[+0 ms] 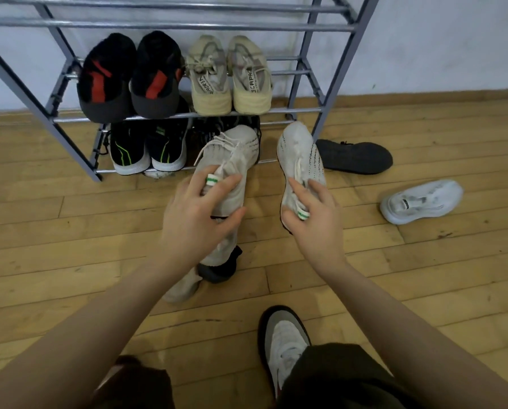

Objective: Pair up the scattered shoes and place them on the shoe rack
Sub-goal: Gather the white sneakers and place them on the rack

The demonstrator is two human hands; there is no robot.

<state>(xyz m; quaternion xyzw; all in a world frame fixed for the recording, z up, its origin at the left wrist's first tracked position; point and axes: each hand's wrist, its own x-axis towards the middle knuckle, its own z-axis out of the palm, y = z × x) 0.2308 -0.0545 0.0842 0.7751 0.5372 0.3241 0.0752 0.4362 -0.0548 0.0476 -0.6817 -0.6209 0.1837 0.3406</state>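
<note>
Beige shoes [229, 75] on rack [305, 110], tongues lettered "SCAPRO"

White knit shoe pair held before a part-filled shoe rack.
Left white shoe [232, 172] and right white shoe [301, 160] point toes toward the grey metal rack [320, 84]; the rack holds black-red [128, 81], beige [229, 78] and black-green [146, 152] pairs. A black shoe [354, 156] and pale shoe [420, 200] lie on the floor.

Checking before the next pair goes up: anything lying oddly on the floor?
Yes. The dark shoe beside the rack's right leg lies sole-up, and the white shoe further right lies apart on its own. Another dark shoe sits half hidden under the left hand.
</note>
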